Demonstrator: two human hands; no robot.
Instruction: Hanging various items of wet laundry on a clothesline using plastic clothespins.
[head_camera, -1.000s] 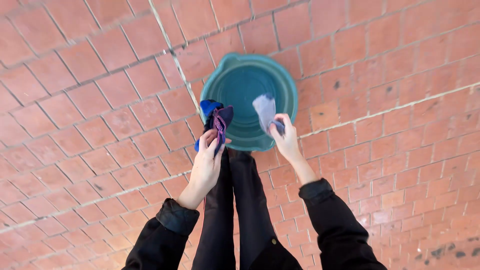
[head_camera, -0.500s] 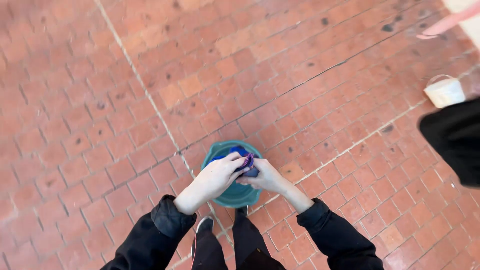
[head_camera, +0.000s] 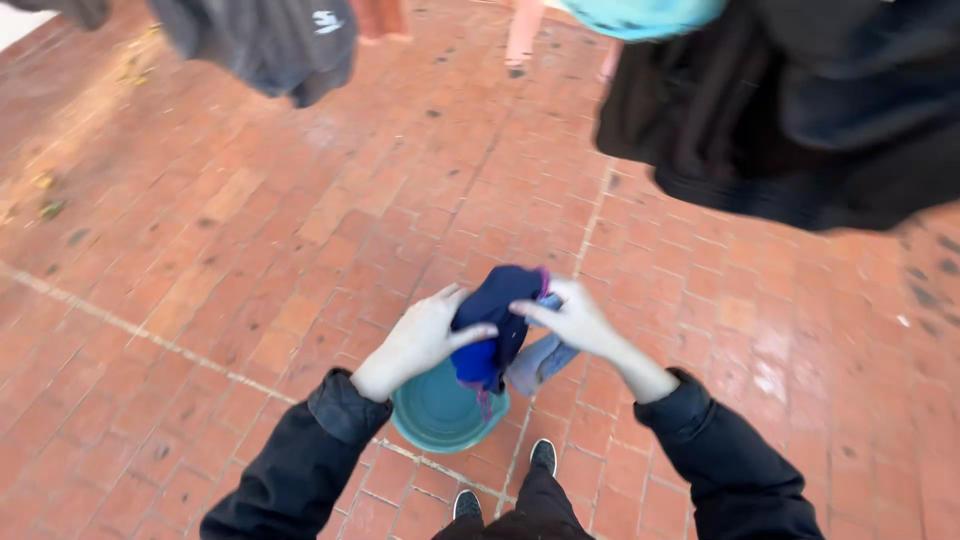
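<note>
Both my hands hold a bundle of small wet clothes in front of me, above a teal bucket (head_camera: 432, 412) that stands on the brick floor by my feet. My left hand (head_camera: 420, 340) grips a dark blue garment (head_camera: 490, 320) with pink trim. My right hand (head_camera: 575, 320) pinches the same blue garment at its top, and a light grey-blue piece (head_camera: 540, 362) hangs below it. My black sleeves and black shoes show at the bottom.
Dark clothes hang overhead: a black garment (head_camera: 790, 110) at upper right, a grey one (head_camera: 270, 45) at upper left, a teal item (head_camera: 640, 15) at top. Red brick paving (head_camera: 250, 230) spreads all around. Someone's legs (head_camera: 525, 35) stand at the far top.
My view has tilted up from the bucket toward the hanging clothes. My hands, apart with one piece each a second ago, have come together on the blue garment and risen.
</note>
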